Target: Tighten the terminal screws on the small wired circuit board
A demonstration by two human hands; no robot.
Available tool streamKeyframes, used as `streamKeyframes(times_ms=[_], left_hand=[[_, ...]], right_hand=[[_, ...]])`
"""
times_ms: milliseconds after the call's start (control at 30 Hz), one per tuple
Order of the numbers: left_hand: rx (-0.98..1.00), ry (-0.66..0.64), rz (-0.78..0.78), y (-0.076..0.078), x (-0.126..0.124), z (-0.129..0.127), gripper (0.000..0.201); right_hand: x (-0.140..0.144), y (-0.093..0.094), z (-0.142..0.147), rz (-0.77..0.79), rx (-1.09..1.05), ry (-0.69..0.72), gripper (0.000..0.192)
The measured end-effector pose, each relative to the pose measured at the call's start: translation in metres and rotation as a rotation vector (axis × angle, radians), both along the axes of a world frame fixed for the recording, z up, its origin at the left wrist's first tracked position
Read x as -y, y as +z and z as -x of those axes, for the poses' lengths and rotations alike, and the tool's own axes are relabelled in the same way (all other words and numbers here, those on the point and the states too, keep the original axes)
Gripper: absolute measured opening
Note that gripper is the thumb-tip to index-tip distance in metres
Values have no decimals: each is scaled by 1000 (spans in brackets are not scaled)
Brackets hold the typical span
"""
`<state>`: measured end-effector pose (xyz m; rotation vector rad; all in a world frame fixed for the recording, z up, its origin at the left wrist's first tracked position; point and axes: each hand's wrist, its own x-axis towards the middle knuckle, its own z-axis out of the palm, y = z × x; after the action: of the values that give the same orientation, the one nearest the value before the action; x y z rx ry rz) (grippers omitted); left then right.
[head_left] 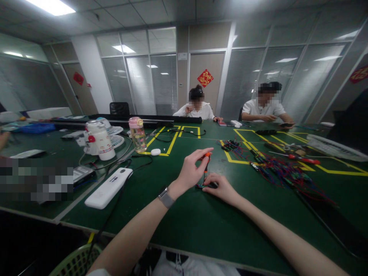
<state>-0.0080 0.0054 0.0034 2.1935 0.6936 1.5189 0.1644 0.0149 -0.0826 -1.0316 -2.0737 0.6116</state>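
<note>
Screwdriver point(206, 163), orange-handled, stands upright on the green table point(184, 226), tip down on a small dark part point(205, 186). Left hand point(192, 170) is closed on the handle top, fingertips pinched around it. Right hand point(220, 186) lies flat beside the shaft, fingers pressed together onto the part. Loose wired parts point(283, 172) lie to the right, well apart. White power bank point(108, 188) lies to the left.

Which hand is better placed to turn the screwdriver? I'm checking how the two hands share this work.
The left hand: its fingertips already pinch the orange-handled screwdriver standing upright. The right hand lies flat on the table, pinning the small part.
</note>
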Motion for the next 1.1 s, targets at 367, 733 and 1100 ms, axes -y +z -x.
streamKeyframes(times_ms=[367,733,1100], left_hand=[[-16,74,-56,1,1,1,24],[-19,78,-35,1,-1,1,25],[-37,77,-37,2,1,2,32]], right_hand=[[1,2,0,16,7,-4,10],[2,4,0,40,70,-22,9],[3,7,1,55,45,-25,9]])
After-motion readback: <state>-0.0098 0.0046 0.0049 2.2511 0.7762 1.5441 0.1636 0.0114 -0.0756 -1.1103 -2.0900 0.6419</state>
